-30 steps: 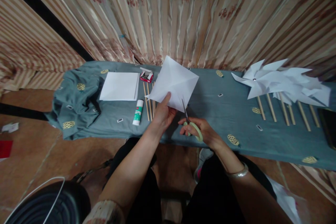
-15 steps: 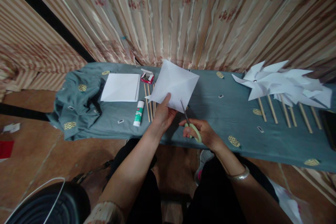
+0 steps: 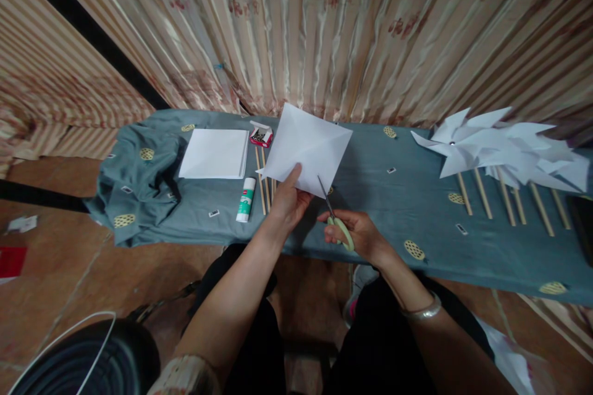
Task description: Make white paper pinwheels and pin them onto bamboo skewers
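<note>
My left hand (image 3: pixel 290 202) pinches a square sheet of white paper (image 3: pixel 309 147) by its lower edge, thumb on top, and holds it above the table with a corner pointing up. Crease lines run across the sheet. In my right hand (image 3: pixel 356 231) is a pair of scissors (image 3: pixel 343 231) with light green handles. Their blades lie at the sheet's lower corner, one blade showing over the paper. Whether they are cutting into it I cannot tell. Several thin wooden sticks (image 3: pixel 260 182) lie partly behind the sheet, beside a green and white glue stick (image 3: pixel 245 199).
A stack of white paper (image 3: pixel 214 154) lies on the left of the cloth-covered table (image 3: pixel 370 197). Near it is an open red box (image 3: pixel 262 134) of small metal pieces. Several white paper pinwheels (image 3: pixel 500 142) on sticks overlap at the right, close to a dark object (image 3: pixel 582 222). A curtain hangs behind.
The paper's top corner has tipped slightly to the left. Both hands and the scissors have stayed almost in place; the view has shifted very slightly.
</note>
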A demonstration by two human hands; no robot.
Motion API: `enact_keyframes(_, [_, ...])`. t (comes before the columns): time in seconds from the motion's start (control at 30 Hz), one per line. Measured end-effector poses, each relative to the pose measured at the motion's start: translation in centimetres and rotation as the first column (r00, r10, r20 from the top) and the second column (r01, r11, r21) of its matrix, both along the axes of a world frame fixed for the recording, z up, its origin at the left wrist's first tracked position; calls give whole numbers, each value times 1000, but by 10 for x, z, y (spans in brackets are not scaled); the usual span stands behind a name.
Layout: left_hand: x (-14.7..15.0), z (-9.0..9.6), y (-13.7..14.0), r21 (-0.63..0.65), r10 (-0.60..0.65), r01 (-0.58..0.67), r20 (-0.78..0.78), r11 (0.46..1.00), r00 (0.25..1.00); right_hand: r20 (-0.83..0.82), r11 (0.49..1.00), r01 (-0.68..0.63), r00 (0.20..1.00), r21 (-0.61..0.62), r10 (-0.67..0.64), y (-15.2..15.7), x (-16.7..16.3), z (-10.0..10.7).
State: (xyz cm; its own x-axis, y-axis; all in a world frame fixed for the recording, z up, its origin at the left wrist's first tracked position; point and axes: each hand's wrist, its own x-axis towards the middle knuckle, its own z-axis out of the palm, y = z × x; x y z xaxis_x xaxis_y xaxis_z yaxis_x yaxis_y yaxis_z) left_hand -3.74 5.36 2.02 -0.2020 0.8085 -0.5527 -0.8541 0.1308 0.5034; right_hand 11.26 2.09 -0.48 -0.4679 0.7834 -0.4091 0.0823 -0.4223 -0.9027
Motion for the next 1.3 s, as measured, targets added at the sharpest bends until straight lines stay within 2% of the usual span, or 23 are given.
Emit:
enact_keyframes(0.33, [4, 2, -5, 49, 3, -7, 92, 999, 996, 31, 1000, 14, 999, 2, -14, 2, 2, -2])
enact_keyframes(0.97, [5, 2, -7, 20, -53, 52, 46, 998, 998, 52, 1000, 28, 998, 12, -28, 4, 3, -6])
enact_keyframes(1.3, [8, -8, -9, 37, -97, 96, 41, 995, 994, 66, 999, 37, 997, 30, -39, 7, 3, -8])
